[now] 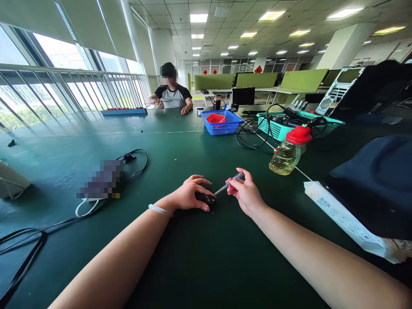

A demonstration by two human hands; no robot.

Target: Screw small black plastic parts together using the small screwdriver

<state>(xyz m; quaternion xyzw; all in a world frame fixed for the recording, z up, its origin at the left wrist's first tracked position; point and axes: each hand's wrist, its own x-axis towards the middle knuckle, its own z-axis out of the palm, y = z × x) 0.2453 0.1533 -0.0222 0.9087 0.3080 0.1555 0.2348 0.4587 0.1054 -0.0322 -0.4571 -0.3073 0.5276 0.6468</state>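
Observation:
On the dark green table [206, 257], my left hand [189, 193] grips a small black object [207, 198], thumb on the near side and fingers on the far side. Its exact kind is too small to tell; a few light spots show on its end. My right hand [246, 193] holds a screwdriver [233, 180] with a clear handle between thumb and fingers. The thin metal shaft slants down to the left, and its tip is at the right end of the black object. Whether the tip sits in a screw cannot be made out.
A blurred phone-like item [103, 180] with a cable lies left. To the right are a red-lidded bottle [288, 152], a tissue pack [344, 219] and a dark bag [376, 180]. Farther back stand a blue basket [222, 128] and a teal basket [273, 128] of cables. Another person [174, 96] sits opposite.

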